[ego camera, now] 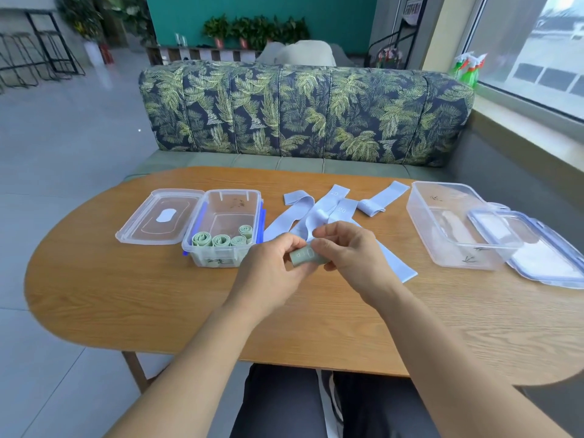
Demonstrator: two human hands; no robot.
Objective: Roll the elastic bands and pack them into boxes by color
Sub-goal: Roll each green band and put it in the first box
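Both hands are held just above the table (158,311), and a rolled green band (308,257) is pinched between them: the left hand (271,263) is curled around its left end, the right hand (350,257) around its right end with bent fingers. The rolling is judged nearly finished, so a short carry leftward is called for, into the open box (202,257) where other green rolls (218,240) are packed. Farther back, blue bands (319,213) are spread unrolled, and a second box (420,213) stands open at the right.
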